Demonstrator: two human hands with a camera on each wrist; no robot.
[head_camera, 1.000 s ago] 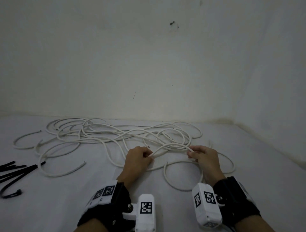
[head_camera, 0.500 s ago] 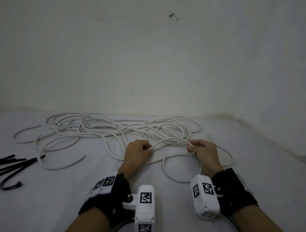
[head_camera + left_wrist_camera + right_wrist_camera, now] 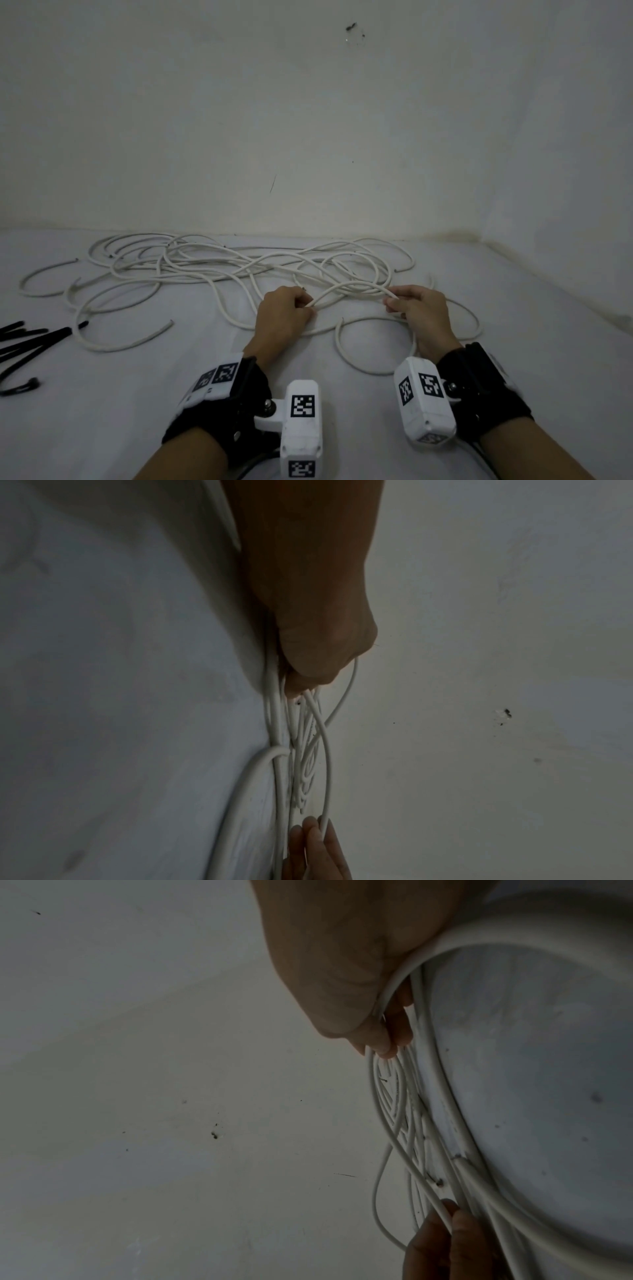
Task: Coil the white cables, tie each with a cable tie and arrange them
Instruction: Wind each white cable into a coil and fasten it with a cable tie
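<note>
Cables (image 3: 219,270), white and tangled, spread across the white surface (image 3: 102,411) from 10 to 1 o'clock of the hands, with black cable ties (image 3: 24,339) lying well apart at 9 o'clock. Left hand (image 3: 284,315) and right hand (image 3: 419,310) each pinch one raised strand (image 3: 352,287) between them. Coiling appears barely begun; the next move likely calls for drawing this strand free and forming a first loop.

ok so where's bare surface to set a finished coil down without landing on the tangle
Bare patches: the near strip between the black cable ties and the left hand, and the far right beyond the right hand toward the wall. Crowded: the white cables sprawl across the middle and back.
</note>
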